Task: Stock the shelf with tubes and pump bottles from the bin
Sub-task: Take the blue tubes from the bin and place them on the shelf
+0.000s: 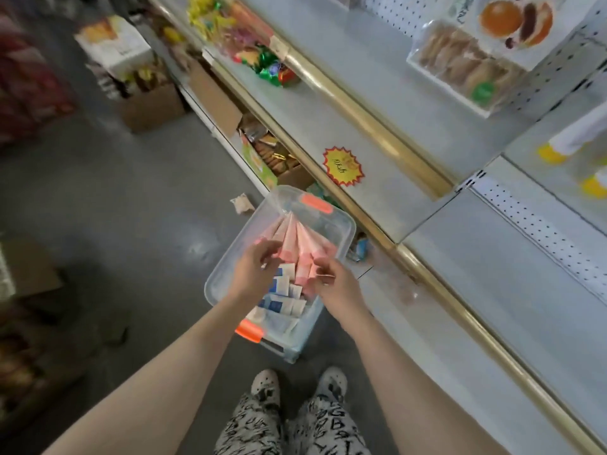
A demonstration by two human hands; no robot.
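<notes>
A clear plastic bin (341, 224) with orange latches stands on the floor beside the shelf. A fanned bunch of pink tubes (295, 241) is lifted above it, their crimped ends pointing away from me. My left hand (254, 262) grips the bunch on its left side. My right hand (335, 279) pinches the cap ends on the right. Below the hands, several white and blue tubes (282, 298) lie in the bin. The grey shelf (492, 267) with a brass-coloured front rail runs along the right.
A yellow and red price sticker (343, 165) lies on the shelf. Cookie packs (466, 67) and yellow-capped bottles (558, 149) stand further back on it. Candy (262, 60) lies at the far end. Cardboard boxes (147, 103) and a small packet (241, 203) sit on the floor.
</notes>
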